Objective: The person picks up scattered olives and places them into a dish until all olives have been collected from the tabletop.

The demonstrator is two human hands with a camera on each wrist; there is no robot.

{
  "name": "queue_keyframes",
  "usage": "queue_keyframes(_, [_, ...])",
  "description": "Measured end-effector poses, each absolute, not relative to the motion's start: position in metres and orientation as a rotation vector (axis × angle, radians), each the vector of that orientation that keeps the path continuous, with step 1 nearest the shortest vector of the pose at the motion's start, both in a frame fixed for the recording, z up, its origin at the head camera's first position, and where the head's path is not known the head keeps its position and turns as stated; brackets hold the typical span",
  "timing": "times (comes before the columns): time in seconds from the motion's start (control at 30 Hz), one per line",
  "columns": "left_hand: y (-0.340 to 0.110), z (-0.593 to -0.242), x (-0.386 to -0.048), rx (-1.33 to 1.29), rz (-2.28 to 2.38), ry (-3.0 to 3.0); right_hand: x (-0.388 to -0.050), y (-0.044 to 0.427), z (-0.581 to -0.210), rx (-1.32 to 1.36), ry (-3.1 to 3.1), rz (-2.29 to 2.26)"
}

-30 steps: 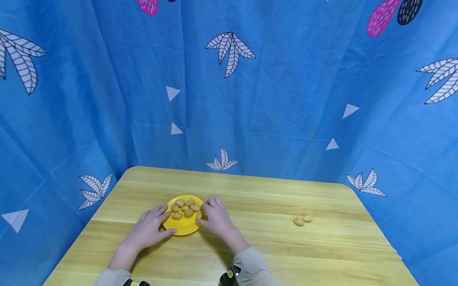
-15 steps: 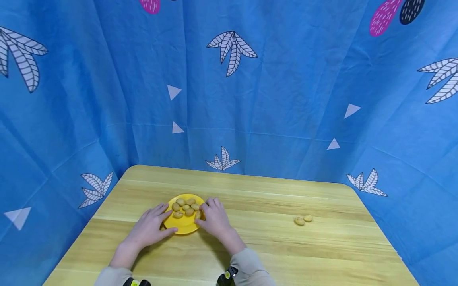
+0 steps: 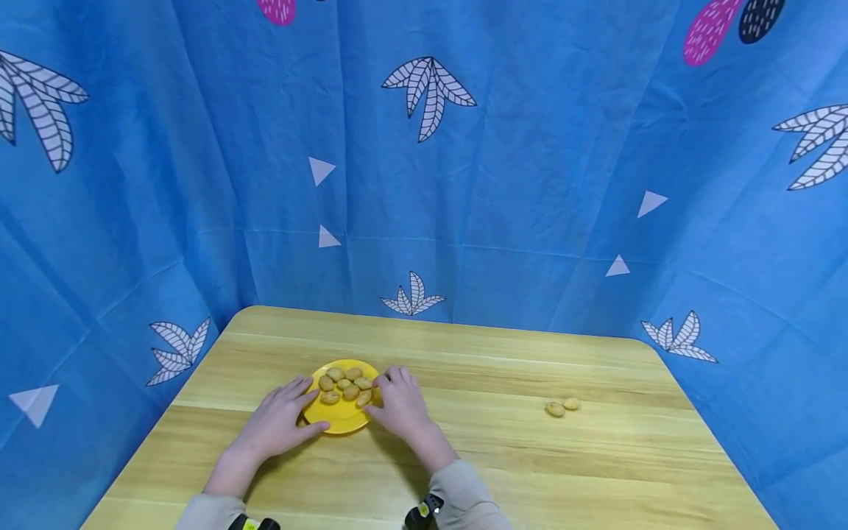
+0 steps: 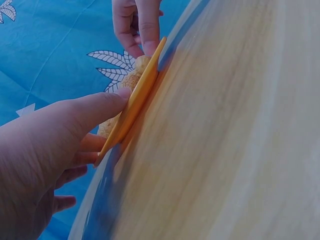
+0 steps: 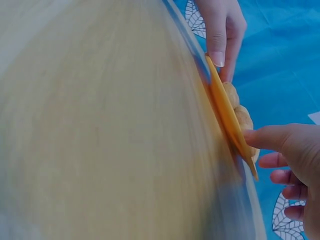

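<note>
In the head view, a yellow plate (image 3: 341, 422) carries several tan, oval, walnut-like pieces (image 3: 350, 393). My left hand (image 3: 274, 423) lies along the plate's left side, fingers spread and reaching to the rim. Its thumb touches the front rim, as the left wrist view shows on the orange-looking plate (image 4: 134, 107). At the right rim is my right hand (image 3: 400, 403), fingers bent loosely, with one tan piece (image 3: 364, 398) beside its thumb tip. In the right wrist view, that thumb (image 5: 267, 137) meets the plate edge by the pieces; the other fingers stand apart from it.
Two more tan pieces (image 3: 555, 409) lie on the right half of the wooden table (image 3: 563, 471). A blue curtain (image 3: 530, 184) with leaf prints hangs behind and at both sides. Dark wrist devices (image 3: 422, 513) sit at both sleeves.
The tan piece by my right thumb has shifted slightly left, out from between the fingers, and shows more fully on the plate. My left hand stays in place.
</note>
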State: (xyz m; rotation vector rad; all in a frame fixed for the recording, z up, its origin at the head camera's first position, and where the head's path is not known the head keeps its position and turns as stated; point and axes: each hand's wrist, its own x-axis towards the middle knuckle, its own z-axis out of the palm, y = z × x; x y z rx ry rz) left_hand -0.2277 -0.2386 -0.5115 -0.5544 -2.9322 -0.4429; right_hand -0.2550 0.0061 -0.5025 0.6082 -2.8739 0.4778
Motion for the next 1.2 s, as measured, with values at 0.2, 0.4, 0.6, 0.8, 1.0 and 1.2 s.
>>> queue_keyframes(0.2, [-0.238, -0.51, -0.227, -0.546, -0.451, -2.948, -0.254, 0.019, -0.5, 0.596, -2.857, 0.488])
queue_keyframes(0.4, [-0.238, -0.508, -0.226, -0.542, -0.466, -2.953, -0.25, 0.038, -0.497, 0.554, -2.785, 0.565])
queue_keyframes(0.6, [-0.238, -0.508, -0.226, -0.543, -0.46, -2.949, -0.248, 0.061, -0.497, 0.459, -2.733, 0.65])
queue_keyframes(0.8, [-0.238, -0.509, -0.227, -0.538, -0.456, -2.964, -0.244, 0.085, -0.5, 0.341, -2.697, 0.712])
queue_keyframes(1.0, [-0.238, -0.507, -0.226, -0.535, -0.452, -2.971, -0.24, 0.106, -0.497, 0.233, -2.658, 0.779])
queue_keyframes(1.2, [-0.237, -0.507, -0.225, -0.535, -0.459, -2.965, -0.237, 0.128, -0.494, 0.121, -2.635, 0.837])
